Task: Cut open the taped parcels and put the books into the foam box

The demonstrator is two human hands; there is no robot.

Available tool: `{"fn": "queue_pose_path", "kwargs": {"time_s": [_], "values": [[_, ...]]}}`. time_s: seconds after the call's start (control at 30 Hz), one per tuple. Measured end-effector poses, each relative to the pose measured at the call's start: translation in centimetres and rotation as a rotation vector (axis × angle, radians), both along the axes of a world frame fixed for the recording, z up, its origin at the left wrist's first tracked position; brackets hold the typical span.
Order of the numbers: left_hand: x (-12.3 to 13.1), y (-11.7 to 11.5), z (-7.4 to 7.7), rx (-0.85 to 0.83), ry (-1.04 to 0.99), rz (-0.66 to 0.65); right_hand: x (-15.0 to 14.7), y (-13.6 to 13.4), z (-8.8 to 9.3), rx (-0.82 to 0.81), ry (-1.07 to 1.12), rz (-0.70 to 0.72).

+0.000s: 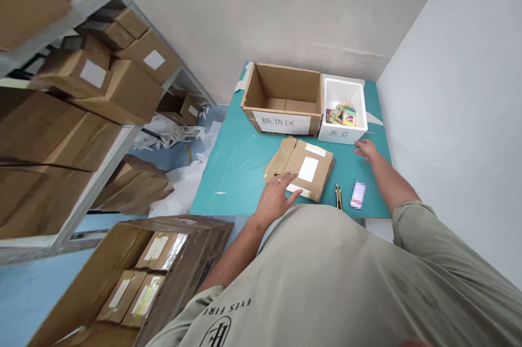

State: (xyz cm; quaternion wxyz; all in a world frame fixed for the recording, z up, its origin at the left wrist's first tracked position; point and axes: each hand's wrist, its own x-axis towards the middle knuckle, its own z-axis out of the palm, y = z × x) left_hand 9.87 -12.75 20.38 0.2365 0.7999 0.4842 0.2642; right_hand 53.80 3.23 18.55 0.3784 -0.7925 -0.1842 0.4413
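Observation:
My left hand [279, 194] lies with fingers spread at the lower left of a stack of flattened cardboard [324, 161], which has white labels on top. The fingertips appear to touch the stack's edge. Close to the front right corner of a white foam box [345, 136] is my right hand [366, 149], fingers loosely bent and apart, with nothing visible in them. Small colourful packs [349, 116] lie inside that foam box. A yellow and black box cutter [339, 197] rests on the teal table [236, 173], beside a blurred-out pinkish item [358, 195].
A large open cardboard box [281, 123] with a handwritten label stands left of the foam box. To the left are shelves [110, 156] with cartons. A big open carton [179, 276] holding several taped boxes [129, 295] stands at lower left. Walls border the table's back and right.

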Motion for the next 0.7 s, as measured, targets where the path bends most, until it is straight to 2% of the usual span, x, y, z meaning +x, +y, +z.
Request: {"fn": "queue_pose_path", "kwargs": {"time_s": [0.1, 0.2, 0.3, 0.4, 0.5, 0.57, 0.7], "values": [[-1.4, 0.0, -1.9, -0.061, -0.010, 0.055, -2.2, -4.7, -3.8, -0.070, 0.037, 0.077], [-2.5, 0.6, -4.5, -0.156, -0.009, 0.117, -4.9, -9.2, -6.8, -0.145, 0.098, 0.132], [-2.9, 1.6, -7.7, -0.287, -0.008, 0.187, -7.8, -13.4, -9.2, -0.221, 0.158, 0.187], [-2.8, 3.0, -11.1, -0.431, -0.001, 0.345, -10.2, -16.4, -11.0, -0.289, 0.194, 0.234], [-2.6, 5.1, -14.1, -0.544, 0.030, 0.547, -11.8, -17.8, -12.4, -0.302, 0.150, 0.319], [-2.7, 7.0, -15.9, -0.614, 0.046, 0.629, -12.6, -17.8, -13.3, -0.290, 0.109, 0.332], [-2.9, 10.8, -18.9, -0.779, 0.052, 0.651, -13.5, -16.8, -15.3, -0.296, 0.131, 0.258]]}}
